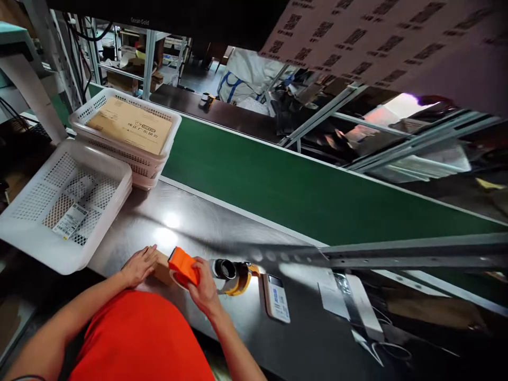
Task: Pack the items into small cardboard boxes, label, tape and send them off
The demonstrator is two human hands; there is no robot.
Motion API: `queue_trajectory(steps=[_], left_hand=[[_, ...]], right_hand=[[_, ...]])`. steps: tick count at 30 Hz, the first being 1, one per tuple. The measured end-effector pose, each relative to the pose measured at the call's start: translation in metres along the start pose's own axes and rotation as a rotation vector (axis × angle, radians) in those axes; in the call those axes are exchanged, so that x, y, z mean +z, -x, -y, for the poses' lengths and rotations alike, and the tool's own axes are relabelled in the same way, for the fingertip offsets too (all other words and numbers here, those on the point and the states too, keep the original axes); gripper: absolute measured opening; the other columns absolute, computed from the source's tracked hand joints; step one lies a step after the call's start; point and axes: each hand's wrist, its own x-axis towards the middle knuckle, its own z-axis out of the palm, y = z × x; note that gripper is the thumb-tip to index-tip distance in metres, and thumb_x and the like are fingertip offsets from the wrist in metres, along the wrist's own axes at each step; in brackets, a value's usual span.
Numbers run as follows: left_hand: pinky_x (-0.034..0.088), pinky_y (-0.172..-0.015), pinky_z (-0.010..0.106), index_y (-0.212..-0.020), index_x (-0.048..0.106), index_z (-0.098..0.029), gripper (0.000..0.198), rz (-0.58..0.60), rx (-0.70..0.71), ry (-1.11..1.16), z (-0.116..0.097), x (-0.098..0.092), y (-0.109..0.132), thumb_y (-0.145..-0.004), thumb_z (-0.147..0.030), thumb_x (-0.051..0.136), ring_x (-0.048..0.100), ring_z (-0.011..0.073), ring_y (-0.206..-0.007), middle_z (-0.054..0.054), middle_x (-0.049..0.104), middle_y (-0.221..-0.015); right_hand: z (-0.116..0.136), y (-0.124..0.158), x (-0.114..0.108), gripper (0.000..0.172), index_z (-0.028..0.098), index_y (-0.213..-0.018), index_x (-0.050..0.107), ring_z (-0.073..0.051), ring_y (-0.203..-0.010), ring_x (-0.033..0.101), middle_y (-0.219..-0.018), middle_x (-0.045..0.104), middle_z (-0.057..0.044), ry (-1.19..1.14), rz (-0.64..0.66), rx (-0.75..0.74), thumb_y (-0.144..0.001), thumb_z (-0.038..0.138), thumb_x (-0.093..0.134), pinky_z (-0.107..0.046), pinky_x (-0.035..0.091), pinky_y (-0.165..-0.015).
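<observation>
My left hand (pixel 141 267) is closed over the left end of a small brown cardboard box (pixel 162 269) on the metal table. In my right hand (pixel 204 288) is an orange tape dispenser (pixel 183 266), held against the box's right end. The dispenser and my hands hide part of the box. Just right of my right hand is another tape dispenser (pixel 242 280), with yellow parts, beside a dark round roll or cup (pixel 225 269). A phone-shaped device (pixel 277 298) in a brown case lies farther right.
Stacked white plastic baskets stand at the left; one basket (pixel 113 172) holds a labelled slip. Behind it, another basket (pixel 174 124) holds a flat brown carton (pixel 130 124). A green conveyor belt (pixel 254 169) runs behind the table. A metal rail (pixel 416 251) crosses at right; printed label sheets (pixel 357 42) hang overhead.
</observation>
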Motion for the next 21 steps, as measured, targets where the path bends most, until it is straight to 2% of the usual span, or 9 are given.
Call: queue_trajectory(steps=[2, 5, 7, 9, 11, 14, 18, 21], left_hand=[[0.041, -0.127, 0.053, -0.159, 0.051, -0.026, 0.057, 0.002, -0.006, 0.042, -0.002, -0.005, 0.0, -0.103, -0.021, 0.051, 0.036, 0.032, -0.16, 0.009, 0.026, -0.179], [0.039, -0.127, 0.057, -0.152, 0.059, -0.028, 0.052, -0.079, -0.052, 0.171, -0.007, -0.015, 0.002, -0.102, -0.021, 0.046, 0.037, 0.031, -0.16, 0.007, 0.041, -0.173], [0.039, -0.126, 0.057, -0.143, 0.066, -0.024, 0.046, -0.243, -0.205, 0.327, -0.015, -0.021, 0.003, -0.104, -0.025, 0.042, 0.043, 0.031, -0.155, 0.011, 0.054, -0.164], [0.047, -0.119, 0.049, -0.131, 0.072, -0.02, 0.042, -0.337, -0.463, 0.614, -0.027, -0.027, 0.002, -0.104, -0.034, 0.044, 0.058, 0.0297, -0.14, 0.015, 0.066, -0.147], [0.058, -0.099, 0.041, -0.116, 0.075, -0.017, 0.044, -0.264, -0.673, 0.933, -0.042, -0.029, -0.003, -0.101, -0.05, 0.049, 0.071, 0.0279, -0.114, 0.016, 0.076, -0.121], [0.059, -0.072, 0.035, -0.097, 0.074, -0.015, 0.059, -0.098, -0.748, 1.212, -0.063, -0.029, -0.011, -0.096, -0.068, 0.05, 0.074, 0.0239, -0.082, 0.012, 0.077, -0.09], [0.055, -0.06, 0.033, -0.089, 0.073, -0.015, 0.067, -0.057, -0.761, 1.331, -0.077, -0.026, -0.014, -0.089, -0.079, 0.052, 0.066, 0.0188, -0.064, 0.007, 0.071, -0.074], [0.05, -0.057, 0.031, -0.078, 0.07, -0.016, 0.061, -0.077, -0.807, 1.307, -0.078, -0.024, -0.013, -0.09, -0.074, 0.054, 0.063, 0.0176, -0.06, 0.005, 0.067, -0.067]], right_hand=[[0.008, 0.005, 0.01, 0.051, 0.023, -0.119, 0.059, -0.03, -0.118, 0.063, -0.133, 0.065, -0.015, 0.064, 0.126, -0.216, -0.07, 0.011, 0.054, -0.049, 0.053, -0.103], [0.01, 0.004, 0.02, 0.056, 0.023, -0.123, 0.06, -0.029, -0.112, 0.063, -0.13, 0.065, -0.014, 0.191, 0.19, -0.277, -0.07, 0.008, 0.053, -0.046, 0.055, -0.099], [0.007, 0.003, 0.022, 0.054, 0.022, -0.125, 0.059, -0.029, -0.112, 0.062, -0.129, 0.065, -0.015, 0.213, 0.162, -0.288, -0.073, 0.008, 0.053, -0.046, 0.055, -0.097], [0.003, 0.005, 0.022, 0.052, 0.021, -0.125, 0.059, -0.029, -0.113, 0.062, -0.128, 0.064, -0.015, 0.211, 0.135, -0.313, -0.075, 0.009, 0.053, -0.047, 0.056, -0.097], [0.001, 0.009, 0.021, 0.053, 0.022, -0.125, 0.058, -0.029, -0.113, 0.062, -0.129, 0.064, -0.016, 0.216, 0.127, -0.327, -0.074, 0.008, 0.053, -0.048, 0.056, -0.097], [0.001, 0.013, 0.019, 0.057, 0.023, -0.127, 0.058, -0.029, -0.116, 0.061, -0.132, 0.062, -0.015, 0.227, 0.155, -0.316, -0.073, 0.006, 0.052, -0.049, 0.056, -0.099], [0.003, 0.009, 0.005, 0.061, 0.023, -0.138, 0.056, -0.03, -0.124, 0.06, -0.143, 0.058, -0.016, 0.204, 0.313, -0.351, -0.079, 0.01, 0.056, -0.051, 0.055, -0.105], [0.006, 0.001, -0.007, 0.069, 0.027, -0.152, 0.053, -0.032, -0.132, 0.059, -0.153, 0.054, -0.017, 0.23, 0.461, -0.389, -0.085, 0.013, 0.059, -0.052, 0.053, -0.109]])
